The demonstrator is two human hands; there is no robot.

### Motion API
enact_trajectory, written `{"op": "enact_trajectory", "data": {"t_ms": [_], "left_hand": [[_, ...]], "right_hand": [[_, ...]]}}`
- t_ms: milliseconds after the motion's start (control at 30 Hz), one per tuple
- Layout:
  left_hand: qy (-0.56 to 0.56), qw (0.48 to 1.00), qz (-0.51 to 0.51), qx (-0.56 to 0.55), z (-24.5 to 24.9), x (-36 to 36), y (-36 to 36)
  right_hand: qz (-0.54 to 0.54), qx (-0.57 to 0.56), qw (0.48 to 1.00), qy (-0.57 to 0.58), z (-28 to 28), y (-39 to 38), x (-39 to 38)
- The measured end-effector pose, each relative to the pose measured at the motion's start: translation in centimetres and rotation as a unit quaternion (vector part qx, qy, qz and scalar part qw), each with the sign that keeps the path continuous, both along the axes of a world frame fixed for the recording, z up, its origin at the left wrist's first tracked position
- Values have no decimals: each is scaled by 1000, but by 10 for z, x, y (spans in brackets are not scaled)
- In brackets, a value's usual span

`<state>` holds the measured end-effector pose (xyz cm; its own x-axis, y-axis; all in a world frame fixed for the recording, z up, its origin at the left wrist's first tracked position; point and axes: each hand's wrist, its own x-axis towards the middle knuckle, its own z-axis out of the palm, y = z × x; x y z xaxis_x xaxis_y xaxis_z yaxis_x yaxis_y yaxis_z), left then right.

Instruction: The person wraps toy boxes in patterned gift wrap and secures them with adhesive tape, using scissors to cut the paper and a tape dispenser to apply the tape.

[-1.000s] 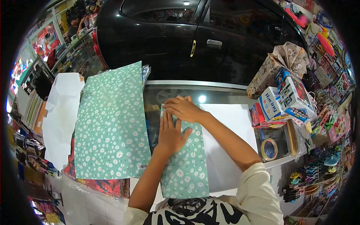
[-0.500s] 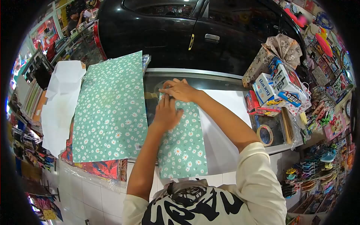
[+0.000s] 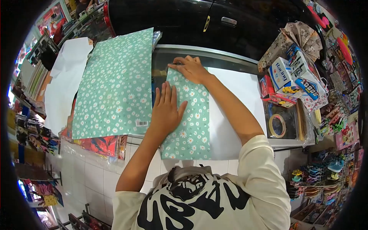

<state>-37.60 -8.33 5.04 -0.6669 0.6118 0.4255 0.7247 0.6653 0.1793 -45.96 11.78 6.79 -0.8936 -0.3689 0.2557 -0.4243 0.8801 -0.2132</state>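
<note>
A sheet of green daisy-print wrapping paper (image 3: 191,134) lies folded on the glass counter, its white underside (image 3: 235,115) spread out to the right. My left hand (image 3: 167,109) rests flat along the left folded edge, fingers stretched and thumb out to the side. At the far left corner of the folded part is my right hand (image 3: 191,69), its fingers apart and pressed on the paper. Another green daisy-print sheet (image 3: 115,84), with a barcode near its lower right corner, lies to the left of my hands.
On the right stand toy boxes (image 3: 281,74), a floral gift bag (image 3: 276,50) and a roll of tape (image 3: 277,125). Crumpled white paper (image 3: 63,92) lies at the far left. A black car (image 3: 165,19) is behind the counter (image 3: 214,51). Shelves of goods line both sides.
My left hand has moved down and left along the folded edge, its fingers straighter. My right hand stays by the far corner. The whole view has shifted as my head tilted.
</note>
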Motion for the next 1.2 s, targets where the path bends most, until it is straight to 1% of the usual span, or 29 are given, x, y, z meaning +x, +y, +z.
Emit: {"op": "enact_trajectory", "data": {"t_ms": [133,200,267,367,467,500,633,733,767,867,933,1200], "left_hand": [[-15,999,-35,-27,11,47,-29],[-29,998,-36,-38,15,57,-36],[-40,998,-33,-42,15,60,-38],[-43,996,-28,-78,20,51,-32],[-63,995,-27,-77,25,32,-24],[-53,996,-28,-73,23,26,-21],[-24,998,-24,-44,12,11,-12],[-24,999,-21,-36,8,14,-12],[-27,999,-27,-39,9,17,-15],[-48,998,-30,-40,16,36,-25],[-46,997,-31,-51,20,50,-33],[-34,998,-23,-56,19,55,-35]], "right_hand": [[-14,0,1000,-6,-3,1,-1],[-11,-3,1000,8,-6,1,-3],[-8,-5,1000,16,-7,-1,-2],[-38,34,999,-9,2,-2,-4],[-65,62,995,37,-8,8,-23],[-53,44,998,14,-6,14,-30],[-79,66,995,14,-9,24,-51],[-88,52,995,-1,-12,27,-57],[-87,51,995,9,-15,27,-59],[-83,51,995,28,-19,30,-59],[-82,41,996,19,-17,33,-59],[-79,17,997,-8,-14,30,-61]]}}
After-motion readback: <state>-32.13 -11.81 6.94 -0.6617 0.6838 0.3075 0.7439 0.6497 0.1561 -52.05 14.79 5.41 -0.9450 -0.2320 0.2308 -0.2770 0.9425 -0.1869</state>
